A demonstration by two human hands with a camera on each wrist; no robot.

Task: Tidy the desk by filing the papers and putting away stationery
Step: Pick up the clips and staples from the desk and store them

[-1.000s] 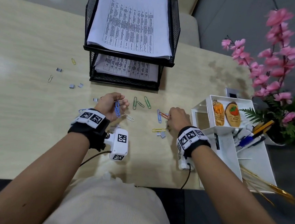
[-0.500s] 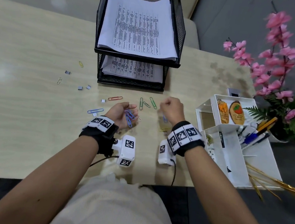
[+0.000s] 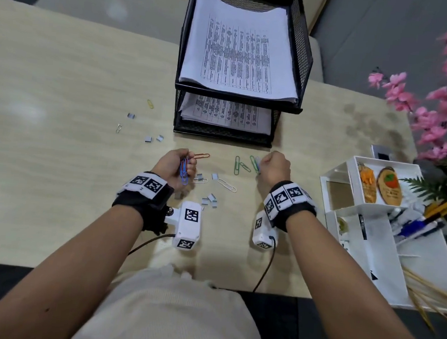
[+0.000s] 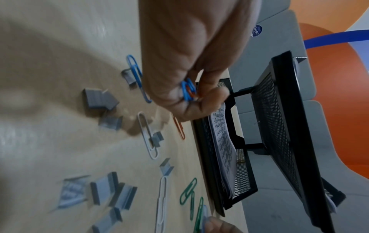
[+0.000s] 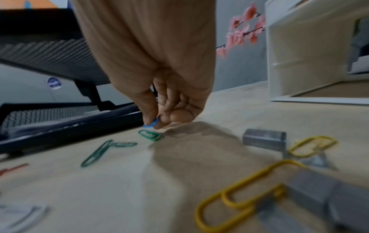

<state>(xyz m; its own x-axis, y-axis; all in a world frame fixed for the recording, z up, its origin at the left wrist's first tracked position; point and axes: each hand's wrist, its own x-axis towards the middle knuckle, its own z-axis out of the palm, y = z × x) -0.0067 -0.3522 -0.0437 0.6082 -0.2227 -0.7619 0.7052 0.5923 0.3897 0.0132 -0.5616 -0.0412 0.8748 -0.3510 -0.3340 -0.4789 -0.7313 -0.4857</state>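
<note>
The left hand (image 3: 175,166) is clenched round a small bunch of clips (image 3: 183,169), mostly blue with a red one among them, and is held just above the bench (image 3: 56,154); it seems to serve as the store while the other hand gathers, which saves a trip to the organiser (image 3: 375,217) for each clip; the right hand (image 3: 274,166) pinches a blue clip (image 5: 151,123) between thumb and fingertips, low over the green clips (image 3: 243,164) that lie just in front of the tray (image 3: 241,71); its other fingers are curled in, probably to keep them out of the way of so small a pick. The papers (image 3: 240,54) already lie filed on both tiers of the tray, so that part looks done; the stationery is not: an orange clip (image 3: 201,155), a white clip (image 3: 226,185), yellow clips (image 5: 249,189) and many staple blocks (image 3: 210,200) are scattered on the bench, some well to the left; the flat clips will likely need a fingernail under the wire to lift.
</note>
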